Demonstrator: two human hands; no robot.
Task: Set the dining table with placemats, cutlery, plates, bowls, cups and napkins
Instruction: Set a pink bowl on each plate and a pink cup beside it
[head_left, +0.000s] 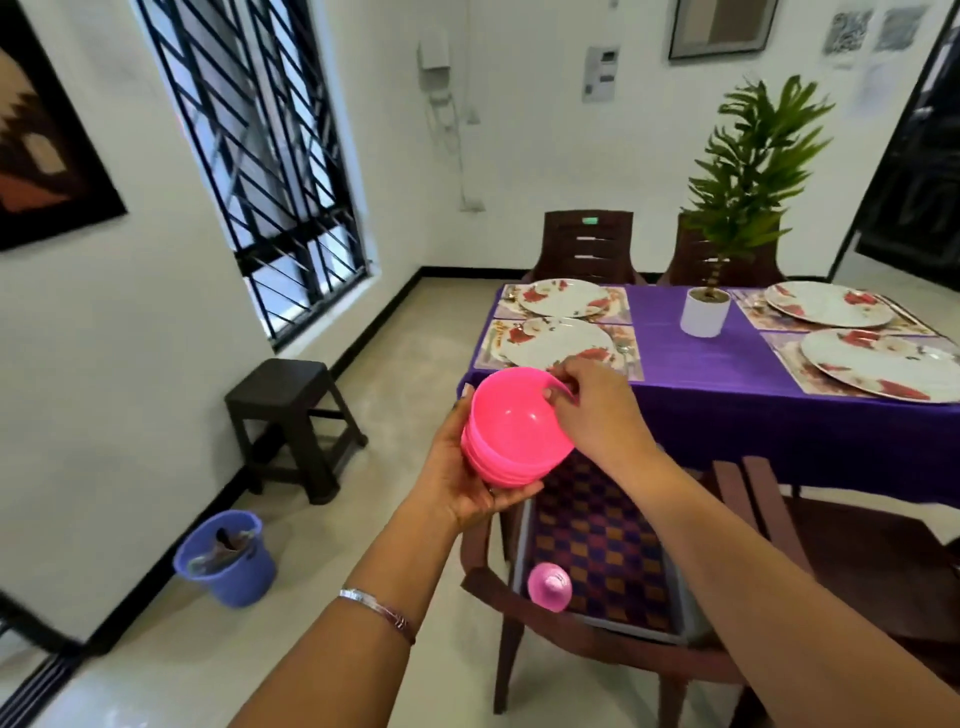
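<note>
Left forearm: bracelet (382, 612) at wrist, nearest the lens.
Left hand (462, 467): grip cupped under the bowls (511, 431), palm supporting the pink stack from below.
Right hand (597, 410): grip pinching the top bowl's rim at its far side, fingers (558, 387) curled over the edge.
Bowls: nested, held in air just short of the surface (727, 395) corner, above the chair (582, 613).
Chair: checked tray on the seat, pink cup (549, 586) lying in it.
Surface: purple cloth, four plates (558, 340) on mats, cutlery beside them, plant pot (705, 312) mid-table.
Floor: stool (291, 415) and blue bucket (226, 558) by the left wall.
</note>
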